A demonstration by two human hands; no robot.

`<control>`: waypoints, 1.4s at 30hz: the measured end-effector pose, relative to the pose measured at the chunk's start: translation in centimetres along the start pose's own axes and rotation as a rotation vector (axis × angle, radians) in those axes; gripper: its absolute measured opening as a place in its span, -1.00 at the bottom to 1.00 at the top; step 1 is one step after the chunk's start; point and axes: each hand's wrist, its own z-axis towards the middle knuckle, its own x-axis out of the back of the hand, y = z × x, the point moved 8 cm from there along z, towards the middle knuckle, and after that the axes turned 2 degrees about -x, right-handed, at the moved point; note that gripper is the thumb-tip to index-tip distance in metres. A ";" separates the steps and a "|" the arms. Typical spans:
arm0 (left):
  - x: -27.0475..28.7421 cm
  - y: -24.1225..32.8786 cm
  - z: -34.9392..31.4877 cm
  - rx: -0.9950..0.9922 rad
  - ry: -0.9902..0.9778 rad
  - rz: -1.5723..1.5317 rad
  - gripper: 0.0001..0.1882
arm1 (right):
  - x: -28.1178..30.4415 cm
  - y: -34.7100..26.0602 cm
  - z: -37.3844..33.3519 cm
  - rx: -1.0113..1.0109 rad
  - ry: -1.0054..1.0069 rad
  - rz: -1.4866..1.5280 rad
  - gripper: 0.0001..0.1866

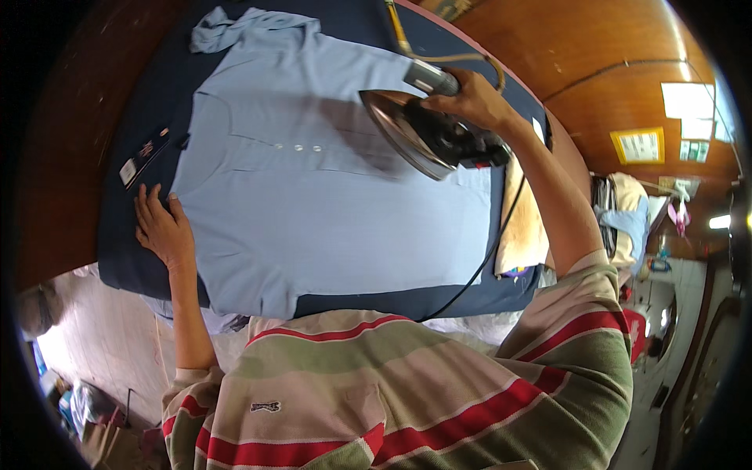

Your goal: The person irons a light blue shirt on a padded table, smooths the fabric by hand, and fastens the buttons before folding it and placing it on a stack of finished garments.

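A light blue shirt [352, 219] lies spread on the dark blue ironing surface [129, 235], its neckline to the left and a short row of buttons across its middle. The far left sleeve [215, 31] is bunched up. My right hand [474, 98] is wrapped round the handle of an iron [415, 133], which looks tilted and raised over the shirt, with a shadow beneath. My left hand [166, 227] rests with fingers apart at the shirt's left edge, just below a dark tag [145, 160] with a white part.
A black cord [501, 243] runs from the iron toward my body. Behind the iron lies a yellowish hose [454, 57]. A tan cloth [523, 219] lies at the right end, and folded garments [627, 215] are stacked farther right. A wooden wall [595, 47] stands behind.
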 end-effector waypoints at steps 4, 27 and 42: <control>-1.0 8.3 0.7 -0.347 -0.110 -0.221 -0.61 | 0.6 10.2 -7.5 -0.339 -0.005 0.079 -0.39; -7.0 12.9 3.7 -0.572 -0.465 -0.044 -0.43 | -4.9 11.9 -10.3 -0.125 -0.152 0.015 -0.52; -7.1 12.7 4.0 -0.541 -0.481 -0.003 -0.43 | -3.6 9.6 -4.2 -0.123 -0.098 0.166 -0.52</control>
